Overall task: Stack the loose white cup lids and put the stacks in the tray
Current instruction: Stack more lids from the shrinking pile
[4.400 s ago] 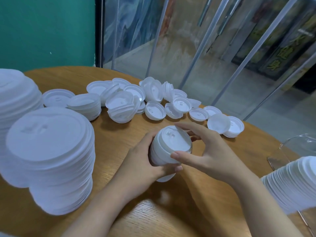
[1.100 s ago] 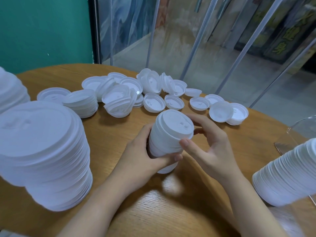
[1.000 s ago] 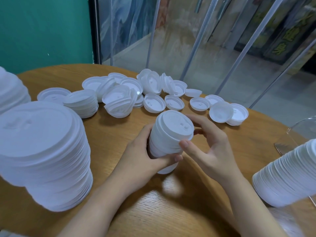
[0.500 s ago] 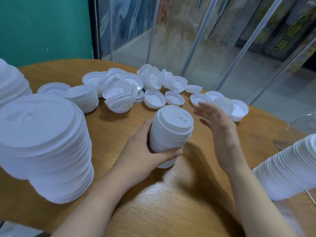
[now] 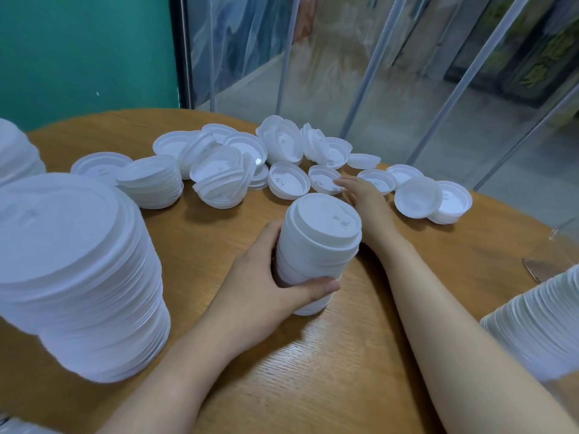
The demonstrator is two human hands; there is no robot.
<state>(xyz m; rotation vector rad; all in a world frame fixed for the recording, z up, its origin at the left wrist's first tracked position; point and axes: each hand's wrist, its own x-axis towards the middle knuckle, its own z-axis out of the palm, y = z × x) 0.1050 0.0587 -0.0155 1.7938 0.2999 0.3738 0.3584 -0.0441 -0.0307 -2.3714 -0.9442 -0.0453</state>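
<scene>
My left hand (image 5: pixel 266 286) grips a tall stack of small white lids (image 5: pixel 316 249) standing on the wooden table (image 5: pixel 329 371). My right hand (image 5: pixel 363 198) stretches out behind the stack, fingers straight, its tips touching a loose upturned lid (image 5: pixel 324 180). Several more loose lids (image 5: pixel 288 183) lie scattered across the far side of the table. At the right edge a clear tray (image 5: pixel 560 245) shows only its corner, and a leaning stack of lids (image 5: pixel 545 321) lies in front of it.
A big stack of wide white lids (image 5: pixel 78 270) stands at the near left, with another (image 5: pixel 15 151) behind it. A short stack (image 5: pixel 153 180) sits by the loose lids. Glass panels and a green wall rise behind the table.
My right hand has let go of the held stack and moved forward to the loose lids. My left hand keeps its grip on the stack, which now stands more upright.
</scene>
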